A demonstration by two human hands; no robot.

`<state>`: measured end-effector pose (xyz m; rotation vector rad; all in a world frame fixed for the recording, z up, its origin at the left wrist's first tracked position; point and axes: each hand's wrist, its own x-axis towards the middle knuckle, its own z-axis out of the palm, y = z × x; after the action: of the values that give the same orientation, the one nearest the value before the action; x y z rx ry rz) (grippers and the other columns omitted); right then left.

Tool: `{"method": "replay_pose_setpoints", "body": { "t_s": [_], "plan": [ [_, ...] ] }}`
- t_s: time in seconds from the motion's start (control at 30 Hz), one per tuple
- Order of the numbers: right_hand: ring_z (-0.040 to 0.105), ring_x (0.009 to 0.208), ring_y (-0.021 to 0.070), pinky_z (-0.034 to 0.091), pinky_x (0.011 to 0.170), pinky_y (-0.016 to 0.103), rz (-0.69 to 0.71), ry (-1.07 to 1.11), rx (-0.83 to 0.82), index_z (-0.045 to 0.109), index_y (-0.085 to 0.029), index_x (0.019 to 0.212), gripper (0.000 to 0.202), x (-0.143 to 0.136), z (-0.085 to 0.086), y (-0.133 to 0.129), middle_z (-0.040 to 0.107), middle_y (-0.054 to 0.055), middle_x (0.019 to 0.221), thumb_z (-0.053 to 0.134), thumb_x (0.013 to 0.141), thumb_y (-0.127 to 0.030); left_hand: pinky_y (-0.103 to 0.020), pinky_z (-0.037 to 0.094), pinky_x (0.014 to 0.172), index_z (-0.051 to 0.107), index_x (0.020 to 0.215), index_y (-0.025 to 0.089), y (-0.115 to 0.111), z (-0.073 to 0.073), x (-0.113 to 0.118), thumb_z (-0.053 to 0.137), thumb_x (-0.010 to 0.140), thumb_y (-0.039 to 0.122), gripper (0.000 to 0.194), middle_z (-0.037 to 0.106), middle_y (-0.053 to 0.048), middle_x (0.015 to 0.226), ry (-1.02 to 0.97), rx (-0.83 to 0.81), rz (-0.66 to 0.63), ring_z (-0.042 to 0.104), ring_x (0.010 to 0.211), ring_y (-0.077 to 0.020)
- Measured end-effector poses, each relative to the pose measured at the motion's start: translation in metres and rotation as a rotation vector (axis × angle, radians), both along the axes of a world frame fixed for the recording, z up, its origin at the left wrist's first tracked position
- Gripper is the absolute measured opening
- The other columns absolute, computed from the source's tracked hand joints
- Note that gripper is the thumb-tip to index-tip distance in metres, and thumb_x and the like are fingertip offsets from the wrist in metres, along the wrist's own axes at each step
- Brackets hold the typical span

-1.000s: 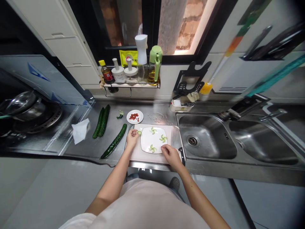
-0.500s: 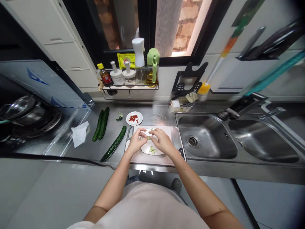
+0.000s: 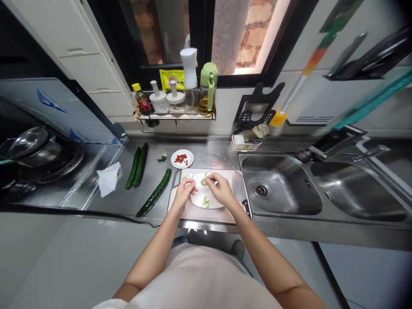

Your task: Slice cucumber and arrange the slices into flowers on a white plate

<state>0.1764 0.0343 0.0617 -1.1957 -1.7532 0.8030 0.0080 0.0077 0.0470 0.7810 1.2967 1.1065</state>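
My right hand (image 3: 220, 189) is over a white plate (image 3: 198, 201), fingertips pinched together at a pale green cucumber slice (image 3: 204, 181) near the plate's far edge. Closed in a pinch at the plate's left side is my left hand (image 3: 184, 193); whether anything sits between its fingertips I cannot make out. Nearer me on the plate, thin cucumber slices (image 3: 206, 201) lie fanned out. Under the plate is a light cutting board (image 3: 174, 210), with a small green piece (image 3: 184, 178) behind my left hand. A black-handled knife (image 3: 245, 207) shows partly at the board's right.
Left of the board lie a whole cucumber (image 3: 154, 193) and two more cucumbers (image 3: 137, 165). Behind the board are a small plate of red pieces (image 3: 182, 159) and green scraps (image 3: 162, 156). A double sink (image 3: 280, 189) is at right, a crumpled tissue (image 3: 108, 179) at left.
My hands have drawn apart: the left has moved left to the plate's edge, while the right has moved slightly right and up, over the far slices.
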Motion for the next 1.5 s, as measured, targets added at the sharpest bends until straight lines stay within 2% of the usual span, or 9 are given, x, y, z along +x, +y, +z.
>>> {"method": "replay_pose_setpoints", "body": {
  "t_s": [0.13,0.3,0.4,0.5,0.67,0.87,1.03,1.3,1.5],
  "plan": [
    [0.057,0.074,0.0156,0.045,0.070,0.028,-0.016,0.024,0.002,0.060,-0.021,0.080,0.016,0.000,0.002,0.000,0.066,0.002,0.080,0.051,0.088,-0.031,-0.018,0.019,0.043,0.056,0.078,0.015,-0.006,0.001,0.002,0.068,0.068,0.060,0.047,0.059,0.000,0.057,-0.104,-0.137,-0.121,0.044,0.045,-0.0051],
    [0.056,0.080,0.0171,0.043,0.074,0.030,0.033,-0.078,0.130,0.059,-0.021,0.084,0.016,0.000,0.008,-0.006,0.063,0.003,0.083,0.048,0.092,-0.030,-0.017,0.021,0.042,0.060,0.082,0.014,-0.006,0.010,0.005,0.065,0.070,0.064,0.051,0.060,-0.001,0.059,-0.292,-0.239,-0.223,0.048,0.046,-0.0055],
    [0.054,0.084,0.0185,0.042,0.077,0.032,0.088,-0.165,0.228,0.058,-0.022,0.086,0.016,0.000,0.012,-0.010,0.062,0.005,0.085,0.046,0.094,-0.029,-0.015,0.020,0.040,0.061,0.084,0.014,-0.003,0.014,0.007,0.068,0.069,0.060,0.049,0.058,0.000,0.061,-0.400,-0.289,-0.215,0.048,0.046,-0.0046],
    [0.053,0.085,0.0190,0.042,0.078,0.033,0.122,-0.216,0.286,0.059,-0.022,0.089,0.017,0.002,0.012,-0.012,0.063,0.005,0.087,0.044,0.095,-0.028,-0.015,0.020,0.039,0.061,0.084,0.014,0.000,0.016,0.007,0.076,0.066,0.049,0.042,0.057,0.002,0.062,-0.455,-0.290,-0.188,0.047,0.047,-0.0039],
    [0.053,0.087,0.0194,0.042,0.078,0.033,0.167,-0.277,0.315,0.060,-0.022,0.091,0.018,0.005,0.010,-0.013,0.063,0.006,0.090,0.043,0.096,-0.027,-0.014,0.032,0.044,0.060,0.084,0.015,0.000,0.016,0.004,0.081,0.062,0.033,0.036,0.060,0.001,0.067,-0.446,-0.233,-0.129,0.054,0.054,-0.0051],
    [0.054,0.090,0.0207,0.043,0.078,0.033,0.197,-0.330,0.249,0.061,-0.023,0.092,0.021,0.004,0.010,-0.015,0.063,0.007,0.091,0.041,0.096,-0.030,-0.015,0.040,0.053,0.061,0.087,0.016,0.000,0.017,0.000,0.082,0.059,0.025,0.036,0.062,0.001,0.071,-0.381,-0.170,-0.099,0.057,0.060,-0.0060],
    [0.053,0.092,0.0210,0.043,0.078,0.033,0.235,-0.346,0.240,0.061,-0.024,0.096,0.020,0.004,0.010,-0.015,0.062,0.007,0.095,0.043,0.096,-0.032,-0.016,0.043,0.059,0.061,0.086,0.016,-0.001,0.018,-0.001,0.084,0.056,0.024,0.039,0.062,0.002,0.071,-0.364,-0.135,-0.085,0.054,0.059,-0.0042],
    [0.052,0.088,0.0203,0.042,0.077,0.032,0.247,-0.402,0.273,0.061,-0.023,0.093,0.022,0.003,0.009,-0.014,0.061,0.007,0.091,0.041,0.097,-0.030,-0.017,0.043,0.057,0.063,0.086,0.014,-0.003,0.020,-0.003,0.084,0.054,0.021,0.039,0.064,-0.001,0.073,-0.345,-0.171,-0.033,0.056,0.061,-0.0058],
    [0.052,0.088,0.0202,0.042,0.076,0.032,0.263,-0.405,0.276,0.060,-0.023,0.094,0.019,0.002,0.009,-0.013,0.061,0.007,0.092,0.043,0.096,-0.031,-0.017,0.043,0.058,0.063,0.084,0.013,-0.001,0.016,-0.004,0.083,0.055,0.019,0.036,0.061,0.001,0.070,-0.347,-0.142,-0.052,0.053,0.058,-0.0039]
  ]
}}
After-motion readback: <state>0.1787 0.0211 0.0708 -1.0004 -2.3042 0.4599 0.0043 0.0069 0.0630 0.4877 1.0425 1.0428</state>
